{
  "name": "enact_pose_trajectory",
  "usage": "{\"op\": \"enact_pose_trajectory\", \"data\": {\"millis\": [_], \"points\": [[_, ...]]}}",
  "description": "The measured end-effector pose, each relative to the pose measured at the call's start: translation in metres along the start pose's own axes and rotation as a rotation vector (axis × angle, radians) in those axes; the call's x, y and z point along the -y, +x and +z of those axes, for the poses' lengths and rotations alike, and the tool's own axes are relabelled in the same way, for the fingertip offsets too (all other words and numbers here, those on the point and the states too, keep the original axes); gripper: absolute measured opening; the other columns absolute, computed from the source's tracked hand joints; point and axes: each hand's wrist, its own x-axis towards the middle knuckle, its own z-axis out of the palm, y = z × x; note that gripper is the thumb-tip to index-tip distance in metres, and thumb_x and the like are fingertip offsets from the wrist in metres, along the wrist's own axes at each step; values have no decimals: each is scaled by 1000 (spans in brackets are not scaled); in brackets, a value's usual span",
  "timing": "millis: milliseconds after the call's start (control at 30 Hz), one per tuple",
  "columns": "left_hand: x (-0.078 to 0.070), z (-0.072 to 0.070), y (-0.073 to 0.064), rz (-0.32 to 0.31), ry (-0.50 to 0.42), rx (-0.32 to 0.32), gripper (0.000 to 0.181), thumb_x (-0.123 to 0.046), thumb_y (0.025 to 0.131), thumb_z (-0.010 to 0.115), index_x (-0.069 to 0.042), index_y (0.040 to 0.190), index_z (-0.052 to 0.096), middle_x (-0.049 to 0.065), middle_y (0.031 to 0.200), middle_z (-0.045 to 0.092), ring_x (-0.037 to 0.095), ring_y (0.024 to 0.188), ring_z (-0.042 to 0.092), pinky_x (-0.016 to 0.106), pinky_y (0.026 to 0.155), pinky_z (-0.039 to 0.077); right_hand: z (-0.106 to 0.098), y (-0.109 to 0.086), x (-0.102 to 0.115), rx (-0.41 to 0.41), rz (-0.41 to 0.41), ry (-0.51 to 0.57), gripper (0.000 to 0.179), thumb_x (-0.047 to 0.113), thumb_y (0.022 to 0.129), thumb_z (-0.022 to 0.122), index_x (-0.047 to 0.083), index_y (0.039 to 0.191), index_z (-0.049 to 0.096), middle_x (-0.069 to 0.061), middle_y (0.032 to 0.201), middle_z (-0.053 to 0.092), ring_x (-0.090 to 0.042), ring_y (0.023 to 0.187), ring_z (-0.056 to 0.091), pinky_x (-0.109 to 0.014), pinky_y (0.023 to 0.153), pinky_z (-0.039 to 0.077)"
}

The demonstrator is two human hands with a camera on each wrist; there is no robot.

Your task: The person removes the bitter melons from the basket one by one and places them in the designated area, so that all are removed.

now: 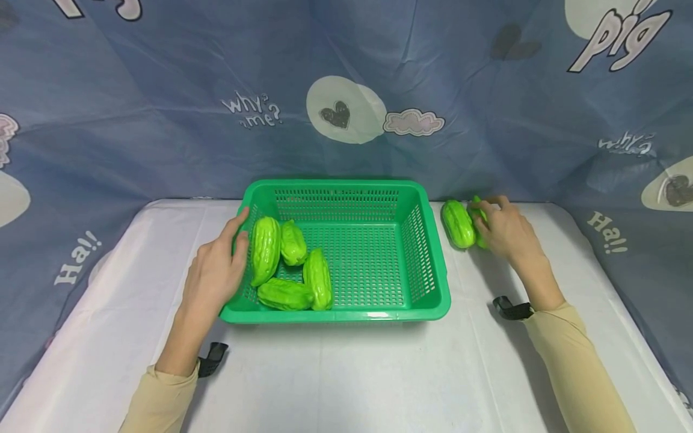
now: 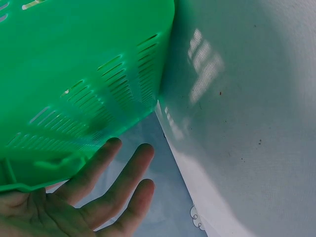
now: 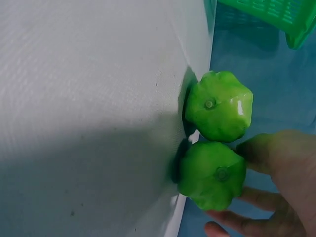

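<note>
A green plastic basket holds several toy-like bitter melons, among them a long upright one and one lying crosswise, all in its left half. At the basket's left rim is my left hand; its fingers extend fairly straight along the outside wall, touching it. Right of the basket, two more bitter melons lie side by side. My right hand has thumb and fingers around the outer bitter melon, mostly hidden from the head camera. Its neighbour, the inner bitter melon, is untouched.
White cloth covers the table. Behind it hangs a blue printed curtain, which also drops along both sides. The two loose bitter melons lie close to the table's back edge. A black wrist camera sits under the right wrist.
</note>
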Motion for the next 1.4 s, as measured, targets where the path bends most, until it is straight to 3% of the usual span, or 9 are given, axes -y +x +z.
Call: {"op": "enact_pose_trajectory", "data": {"millis": [533,1100,1400], "points": [[1,0,0,-8,3,5,53,-36,118,33,-26,170,37,4,55,42,19,43,35,35,39,33,1,0,6,-15,2,7,41,24,114,48,7,149,60,-33,156,45,-59,111,64,-67,79,56],[0,1,1,4,2,-9,52,-35,118,34,-25,169,38,4,54,42,19,43,35,35,39,33,-1,-4,3,18,-5,33,45,23,113,48,7,156,52,-35,157,43,-62,120,60,-73,87,53],[0,0,0,-6,-7,2,53,-36,118,34,-26,170,37,5,56,42,20,45,36,36,40,33,-3,-3,7,9,2,25,47,23,113,50,8,157,51,-35,157,43,-61,114,63,-70,83,54]]}}
